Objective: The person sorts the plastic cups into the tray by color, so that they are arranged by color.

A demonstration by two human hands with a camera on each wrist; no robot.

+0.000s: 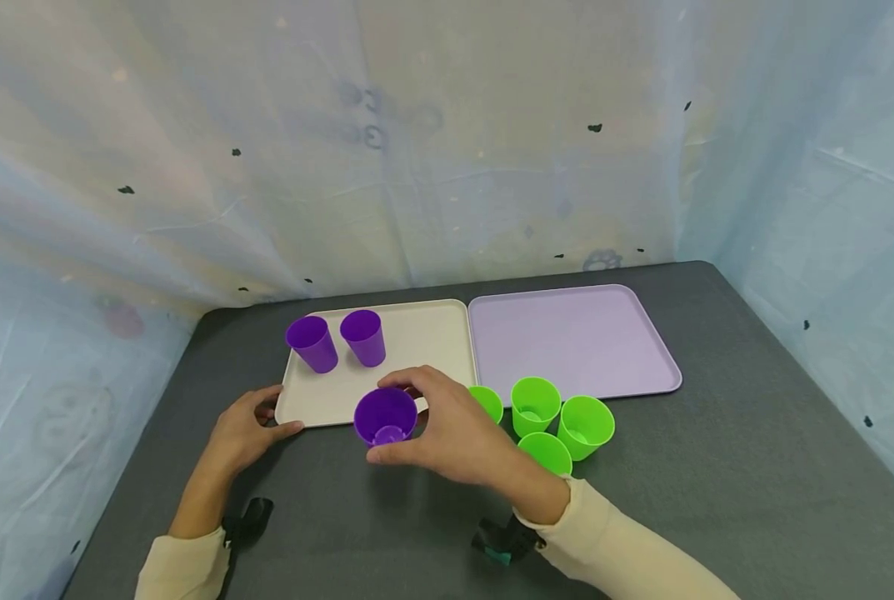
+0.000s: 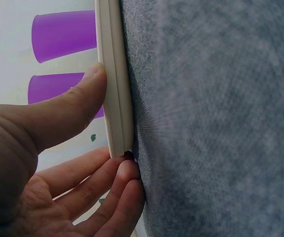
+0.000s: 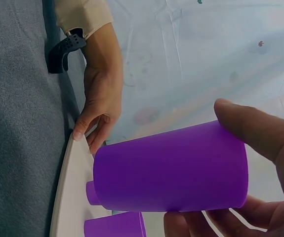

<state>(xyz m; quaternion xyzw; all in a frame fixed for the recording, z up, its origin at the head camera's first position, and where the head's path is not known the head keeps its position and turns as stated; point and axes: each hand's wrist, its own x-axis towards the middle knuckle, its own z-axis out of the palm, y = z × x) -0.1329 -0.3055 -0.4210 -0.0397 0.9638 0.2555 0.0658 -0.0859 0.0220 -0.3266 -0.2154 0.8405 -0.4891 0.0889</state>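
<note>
My right hand (image 1: 417, 421) grips a purple cup (image 1: 385, 415) just above the front edge of the cream tray (image 1: 417, 333), its mouth tipped toward me. In the right wrist view the thumb and fingers wrap round that cup (image 3: 171, 170). Two more purple cups (image 1: 312, 343) (image 1: 364, 337) stand upright at the tray's far left. My left hand (image 1: 282, 410) rests against the tray's near left corner. Its thumb (image 2: 82, 101) presses the rim of the tray (image 2: 113, 49), and straight fingers (image 2: 117, 185) touch the corner.
An empty lilac tray (image 1: 566, 337) lies right of the cream one. Several green cups (image 1: 535, 406) (image 1: 585, 427) stand in a cluster on the grey table (image 1: 716, 467) just before it, close behind my right wrist. Pale sheeting walls off the back and both sides.
</note>
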